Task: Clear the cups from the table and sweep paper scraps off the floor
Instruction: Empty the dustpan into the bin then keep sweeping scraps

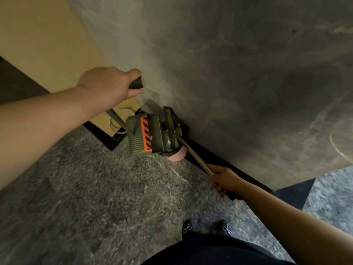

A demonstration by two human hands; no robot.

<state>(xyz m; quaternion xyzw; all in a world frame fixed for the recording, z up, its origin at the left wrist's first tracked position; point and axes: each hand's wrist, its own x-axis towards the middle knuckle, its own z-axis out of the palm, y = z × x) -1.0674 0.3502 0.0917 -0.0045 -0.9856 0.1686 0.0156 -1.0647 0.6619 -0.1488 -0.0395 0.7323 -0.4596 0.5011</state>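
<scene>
- Left hand (107, 84), at ten o'clock, curled tight round dark grip (136, 83) of olive-green plastic dustpan (146, 137) with orange comb strip.
- Right hand (225, 179), at four o'clock, clenched round thin metal broom handle (193, 153).
- Green broom head (170, 119) just beside dustpan, near frame centre, at grey marbled wall base.
- Scraps inside possibly, too blurred to tell.

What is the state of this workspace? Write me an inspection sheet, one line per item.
Surface: grey speckled floor; the frame is motion-blurred.
Job's things: green dustpan with an orange comb, tilted over a pink bin; broom head beside it at the wall base. No paper scraps or cups can be made out.
Clutter: nothing seen.
Grippers: left hand grips the dustpan's handle top; right hand grips the broom's pole.
Cables: nothing seen.
Surroundings: grey marbled wall, cream panel, black skirting.
</scene>
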